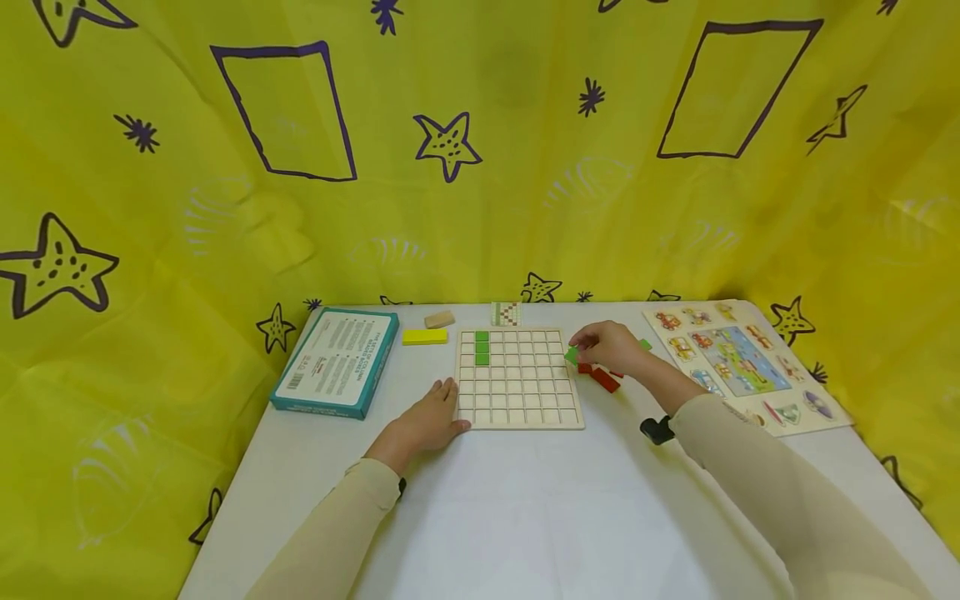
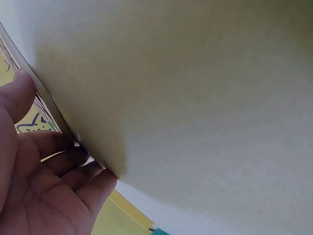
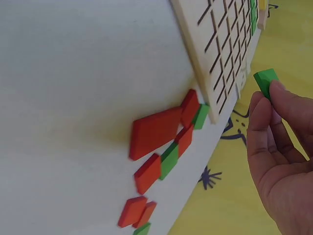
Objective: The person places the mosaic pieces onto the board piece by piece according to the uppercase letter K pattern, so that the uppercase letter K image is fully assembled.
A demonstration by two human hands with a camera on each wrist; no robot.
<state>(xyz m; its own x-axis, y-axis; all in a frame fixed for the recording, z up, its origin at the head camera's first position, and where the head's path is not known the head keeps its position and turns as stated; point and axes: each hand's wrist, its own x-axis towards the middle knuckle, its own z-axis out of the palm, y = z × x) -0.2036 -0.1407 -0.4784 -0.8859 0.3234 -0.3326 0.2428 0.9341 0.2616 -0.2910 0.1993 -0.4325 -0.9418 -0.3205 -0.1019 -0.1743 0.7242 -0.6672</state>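
Observation:
A wooden grid board point(image 1: 517, 387) lies flat on the table, with green tiles point(image 1: 482, 348) in its upper left squares. My left hand point(image 1: 431, 417) rests at the board's left edge, thumb touching near the front corner and fingers on the tabletop. In the right wrist view, my right hand point(image 3: 288, 152) pinches a green tile point(image 3: 265, 81) between thumb and fingertips, above the table by the board's right side. Beneath it lie several loose red tiles point(image 3: 156, 131) and green tiles point(image 3: 169, 160), some touching each other.
A teal-edged box point(image 1: 333, 362) lies at the left. Beyond the left hand are a yellow block point(image 1: 424, 337) and a plain wooden piece point(image 1: 439, 319). A small patterned card point(image 1: 506, 313) sits behind the board. A picture puzzle board point(image 1: 742, 367) is at the right.

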